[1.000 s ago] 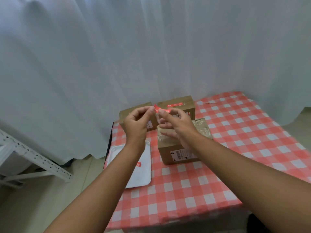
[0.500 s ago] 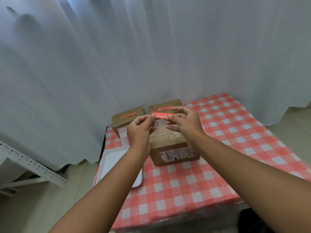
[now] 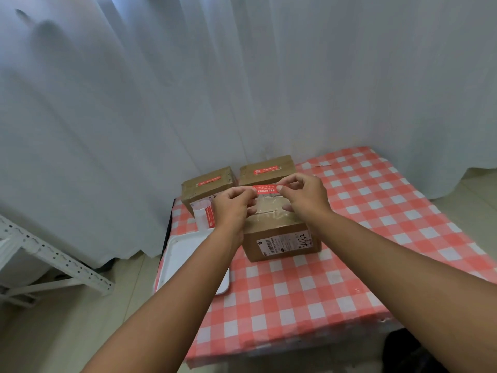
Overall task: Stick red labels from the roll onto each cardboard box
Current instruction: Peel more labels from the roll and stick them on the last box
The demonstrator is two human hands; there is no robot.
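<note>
Red-checked tabletop (image 3: 349, 265): left hand (image 3: 232, 204) and right hand (image 3: 305, 193) pinch opposite ends of red rectangular label (image 3: 266, 189) above taped brown cardboard box (image 3: 279, 238)

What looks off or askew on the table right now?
Little stands out. The red label on the far-left cardboard box sits diagonally, unlike the straighter one on the far-right cardboard box. The near cardboard box has wrinkled clear tape on top.

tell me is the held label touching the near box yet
Cannot tell. In the head view both hands pinch the label by its ends above the near box; no gap or contact shows plainly.
</note>
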